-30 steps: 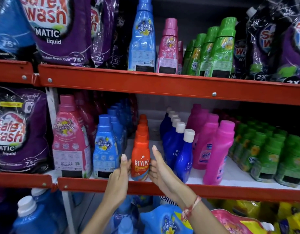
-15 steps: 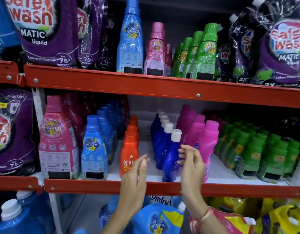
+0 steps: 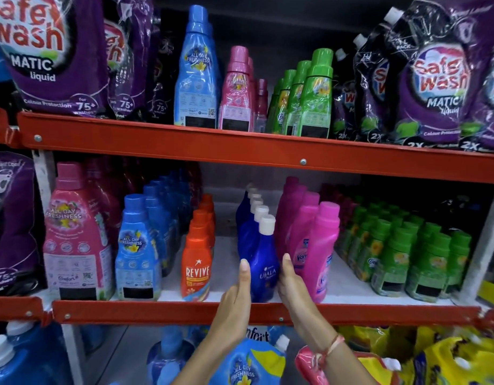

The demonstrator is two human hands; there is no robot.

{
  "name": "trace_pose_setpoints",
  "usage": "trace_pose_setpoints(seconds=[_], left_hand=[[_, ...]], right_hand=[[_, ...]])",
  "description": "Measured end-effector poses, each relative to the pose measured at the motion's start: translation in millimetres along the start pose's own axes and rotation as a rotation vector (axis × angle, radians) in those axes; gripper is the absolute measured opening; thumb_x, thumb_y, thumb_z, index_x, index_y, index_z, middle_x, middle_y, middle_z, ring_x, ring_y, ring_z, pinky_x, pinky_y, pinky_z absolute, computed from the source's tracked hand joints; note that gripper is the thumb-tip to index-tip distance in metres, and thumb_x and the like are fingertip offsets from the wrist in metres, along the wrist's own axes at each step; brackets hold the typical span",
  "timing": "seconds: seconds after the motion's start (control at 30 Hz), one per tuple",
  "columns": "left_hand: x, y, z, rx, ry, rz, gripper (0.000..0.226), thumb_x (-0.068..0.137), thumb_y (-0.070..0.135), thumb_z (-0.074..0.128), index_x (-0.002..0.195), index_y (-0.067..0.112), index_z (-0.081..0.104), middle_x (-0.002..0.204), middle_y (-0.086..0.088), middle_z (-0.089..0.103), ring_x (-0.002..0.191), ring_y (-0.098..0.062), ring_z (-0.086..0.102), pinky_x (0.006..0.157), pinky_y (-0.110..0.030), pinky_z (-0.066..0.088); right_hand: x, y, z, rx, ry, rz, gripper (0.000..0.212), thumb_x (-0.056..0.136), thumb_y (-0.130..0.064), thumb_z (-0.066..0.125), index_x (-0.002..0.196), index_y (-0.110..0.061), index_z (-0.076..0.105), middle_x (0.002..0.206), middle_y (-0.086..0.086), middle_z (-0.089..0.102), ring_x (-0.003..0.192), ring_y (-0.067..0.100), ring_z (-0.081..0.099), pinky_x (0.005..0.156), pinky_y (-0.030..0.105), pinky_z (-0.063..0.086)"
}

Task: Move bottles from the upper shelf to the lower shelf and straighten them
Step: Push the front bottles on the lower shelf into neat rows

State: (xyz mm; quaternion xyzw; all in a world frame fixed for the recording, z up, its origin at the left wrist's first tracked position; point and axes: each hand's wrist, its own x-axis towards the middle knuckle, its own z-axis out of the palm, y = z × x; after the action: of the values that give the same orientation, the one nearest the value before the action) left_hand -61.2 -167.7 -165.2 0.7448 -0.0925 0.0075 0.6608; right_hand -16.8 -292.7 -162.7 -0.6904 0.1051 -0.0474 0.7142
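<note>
Below, on the lower shelf, both hands pressed flat against the sides of a dark blue Ujala bottle at the front edge: left hand against its left flank, thumb up along the plastic; right hand against its right flank, thumb raised beside the pink Vanish bottle. Fingers extended, not wrapped, palms facing each other with the bottle clamped between. Upright, white-capped, first in a row of matching blue bottles running back into the shelf. Just to the left, an orange Revive bottle heading its own row; further left, a blue All Day Freshness bottle and a larger pink one. Right of the pink row, ranks of green bottles. Red thread band on the right wrist. Up on the upper shelf, a tall blue bottle, a pink bottle and a green bottle standing between purple Safe Wash pouches.
</note>
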Motion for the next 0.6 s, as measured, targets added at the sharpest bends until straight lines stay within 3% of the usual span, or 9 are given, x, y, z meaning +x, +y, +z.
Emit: trace_pose_setpoints(seconds=[0.07, 0.13, 0.2, 0.27, 0.33, 0.47, 0.6], left_hand=[[6, -4, -6, 0.003, -0.004, -0.004, 0.067, 0.052, 0.101, 0.014, 0.078, 0.058, 0.059, 0.067, 0.049, 0.057, 0.075, 0.029, 0.051, 0.083, -0.019, 0.033], [13, -6, -12, 0.012, -0.034, 0.005, 0.061, 0.053, 0.101, 0.014, 0.074, 0.068, 0.061, 0.071, 0.049, 0.058, 0.079, 0.028, 0.053, 0.086, -0.02, 0.034], [17, -7, -16, 0.007, -0.046, 0.002, 0.072, 0.056, 0.1, 0.014, 0.102, 0.066, 0.059, 0.101, 0.045, 0.058, 0.104, 0.021, 0.052, 0.102, -0.026, 0.035], [23, -13, -19, 0.002, -0.017, -0.019, 0.106, 0.058, 0.099, 0.014, 0.139, 0.037, 0.043, 0.135, 0.024, 0.046, 0.132, -0.002, 0.042, 0.118, -0.038, 0.026], [29, -16, -21, 0.011, -0.007, -0.026, 0.115, 0.06, 0.098, 0.014, 0.145, 0.025, 0.033, 0.149, 0.008, 0.04, 0.137, -0.011, 0.038, 0.12, -0.044, 0.022], [34, -20, -22, 0.005, 0.015, -0.014, 0.112, 0.062, 0.097, 0.016, 0.145, 0.024, 0.034, 0.147, 0.006, 0.044, 0.132, -0.009, 0.043, 0.119, -0.043, 0.025], [31, -26, -21, -0.024, 0.02, 0.018, 0.11, 0.062, 0.097, 0.017, 0.143, 0.026, 0.038, 0.131, 0.019, 0.044, 0.127, -0.004, 0.044, 0.118, -0.039, 0.025]], right_hand=[[-2, 1, -3, -0.075, 0.011, -0.016, 0.073, 0.093, -0.063, 0.034, 0.138, -0.009, 0.052, 0.139, 0.012, 0.058, 0.13, 0.028, 0.054, 0.112, 0.045, 0.04], [-1, 3, -5, -0.074, 0.006, -0.03, 0.075, 0.09, -0.066, 0.036, 0.137, -0.01, 0.052, 0.137, 0.013, 0.059, 0.128, 0.03, 0.055, 0.11, 0.047, 0.041], [0, 6, -6, -0.031, -0.002, -0.031, 0.079, 0.086, -0.068, 0.04, 0.136, -0.009, 0.052, 0.136, 0.015, 0.059, 0.126, 0.033, 0.055, 0.109, 0.051, 0.041], [1, 7, -5, -0.003, -0.007, -0.026, 0.081, 0.084, -0.07, 0.042, 0.135, -0.008, 0.052, 0.134, 0.017, 0.059, 0.125, 0.035, 0.055, 0.108, 0.052, 0.041], [2, 9, -4, -0.002, -0.022, -0.036, 0.082, 0.08, -0.074, 0.041, 0.131, -0.011, 0.054, 0.129, 0.016, 0.062, 0.121, 0.034, 0.058, 0.107, 0.052, 0.042], [0, 14, -5, -0.036, -0.013, -0.06, 0.082, 0.065, -0.085, 0.041, 0.112, -0.02, 0.061, 0.109, 0.009, 0.073, 0.106, 0.027, 0.067, 0.103, 0.051, 0.046], [-3, 11, -9, -0.069, -0.024, -0.061, 0.063, 0.081, -0.074, 0.041, 0.11, -0.022, 0.061, 0.108, 0.007, 0.074, 0.105, 0.025, 0.068, 0.102, 0.05, 0.048]])
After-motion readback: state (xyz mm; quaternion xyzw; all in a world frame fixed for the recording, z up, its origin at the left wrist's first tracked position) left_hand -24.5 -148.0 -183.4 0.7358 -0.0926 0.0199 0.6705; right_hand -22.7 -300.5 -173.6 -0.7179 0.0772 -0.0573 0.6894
